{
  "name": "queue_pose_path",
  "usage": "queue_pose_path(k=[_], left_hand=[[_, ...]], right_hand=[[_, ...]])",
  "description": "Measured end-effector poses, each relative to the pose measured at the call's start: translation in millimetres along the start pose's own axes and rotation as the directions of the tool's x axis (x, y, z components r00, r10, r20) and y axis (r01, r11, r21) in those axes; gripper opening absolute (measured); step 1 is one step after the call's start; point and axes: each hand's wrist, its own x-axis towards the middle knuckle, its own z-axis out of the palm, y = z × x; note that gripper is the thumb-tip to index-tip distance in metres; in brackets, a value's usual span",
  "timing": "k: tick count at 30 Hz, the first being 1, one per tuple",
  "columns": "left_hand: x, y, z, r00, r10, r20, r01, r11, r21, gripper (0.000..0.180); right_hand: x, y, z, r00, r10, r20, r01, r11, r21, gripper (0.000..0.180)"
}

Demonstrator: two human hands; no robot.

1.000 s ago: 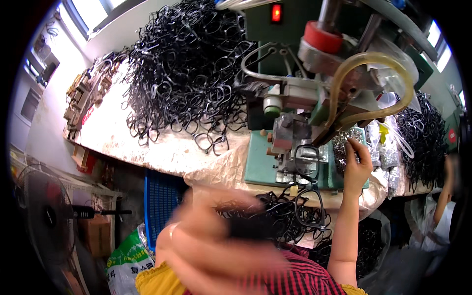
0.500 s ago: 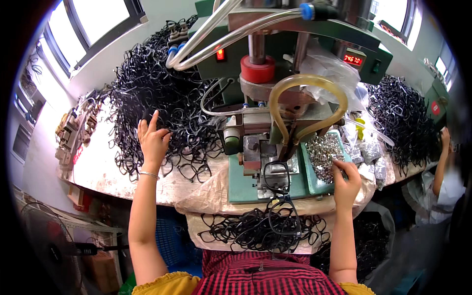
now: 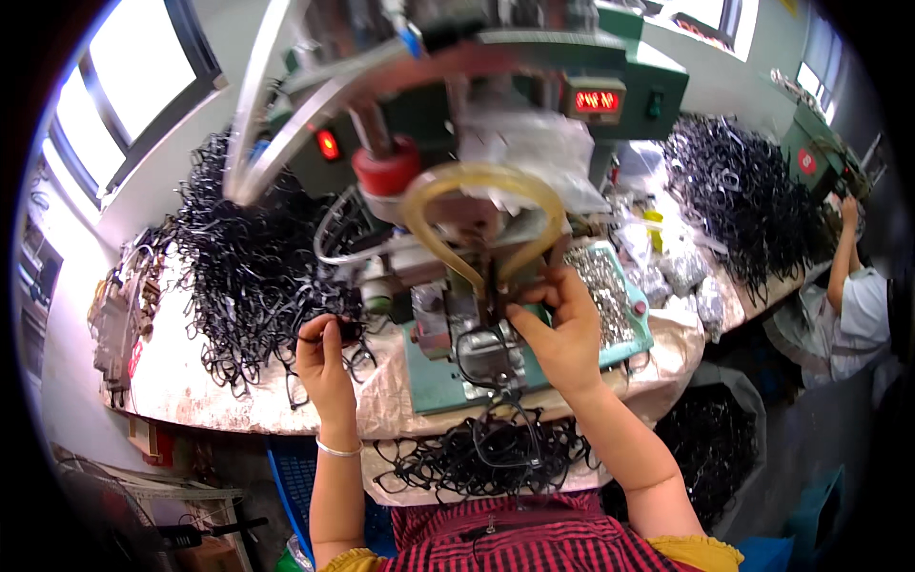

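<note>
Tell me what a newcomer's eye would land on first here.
Probably the big heap of black eyeglass frames on the table's left, with the left hand at its near edge; another heap lies at the back right. Next, the bench press in the middle, with its looped yellowish hose and red collar. The right hand reaches in just below that hose.

A dark-framed window (image 3: 126, 81), glaring white, stands at the upper left; a second window (image 3: 701, 13) shows at the upper right. Far right, a co-worker (image 3: 861, 310) in white has an arm raised beside a green machine (image 3: 808, 141) (a round red mark (image 3: 806, 160) sits on it). Low at left is a blue basket (image 3: 291, 486).
</note>
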Motion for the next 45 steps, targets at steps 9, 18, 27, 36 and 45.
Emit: queue_pose_path(k=[9, 18, 27, 36, 45], left_hand=[[16.4, 126.6, 74.1, 0.785, 0.543, 0.299, -0.567, 0.824, -0.007, 0.008], [-27.6, 107.4, 78.0, 0.497, 0.594, 0.632, -0.766, 0.643, -0.002, 0.008], [-26.9, 80.2, 88.3, 0.394, 0.605, 0.692, -0.787, 0.611, -0.087, 0.022], [-75.3, 113.7, 50.0, 0.615, 0.475, 0.629, -0.624, 0.781, 0.020, 0.042], [-112.1, 141.8, 9.8, 0.348, 0.860, 0.374, -0.927, 0.374, 0.004, 0.036]], right_hand=[[-6.5, -12.3, 10.9, 0.997, 0.036, 0.075, -0.053, 0.972, 0.229, 0.063], [-2.0, -15.9, -39.5, 0.950, -0.208, 0.232, 0.294, 0.842, -0.452, 0.031], [-6.0, 67.9, -103.4, 0.970, -0.229, -0.086, 0.031, 0.461, -0.887, 0.014], [32.6, 80.8, -65.4, 0.961, -0.225, 0.163, 0.225, 0.290, -0.930, 0.013], [-15.1, 64.1, -94.8, 0.943, -0.053, -0.329, -0.104, 0.891, -0.441, 0.010]])
